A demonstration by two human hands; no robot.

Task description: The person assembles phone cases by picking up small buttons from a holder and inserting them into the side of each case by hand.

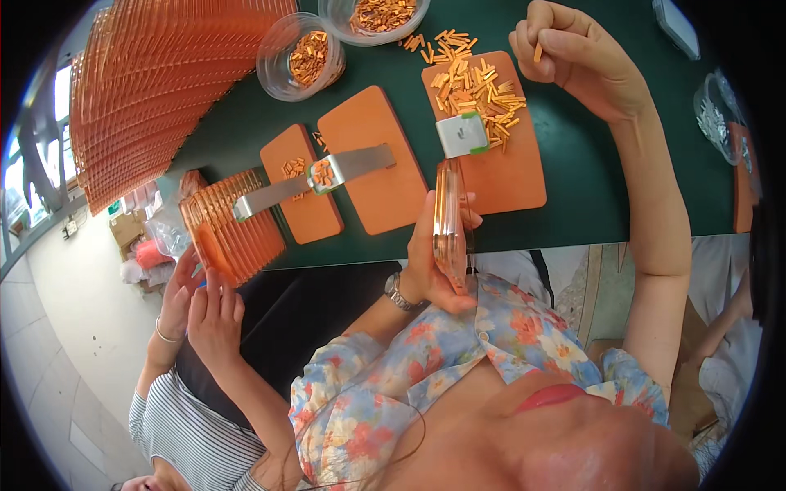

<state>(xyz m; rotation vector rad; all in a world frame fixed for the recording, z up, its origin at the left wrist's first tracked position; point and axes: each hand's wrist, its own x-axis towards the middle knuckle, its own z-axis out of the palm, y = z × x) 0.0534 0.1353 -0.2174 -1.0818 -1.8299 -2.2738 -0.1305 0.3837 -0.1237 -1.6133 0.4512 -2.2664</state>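
– What do I have nearest?
– My left hand (438, 258), fingers curled around an amber plastic piece (449, 225) at the near edge of the green table (581, 184).
– Beyond?
– I see an orange board (517, 176) bearing a metal clip (460, 136) and loose strips (481, 96).
– And my right hand (547, 49)?
– Far right, thumb and forefinger pinched on one orange strip (538, 52); two clear tubs (274, 67) sit far left.

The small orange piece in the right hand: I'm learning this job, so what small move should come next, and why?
Probably bring the right hand toward the left hand: the right pinches one small orange piece, while the left holds a shiny copper-coloured part, and piece and part are apart.
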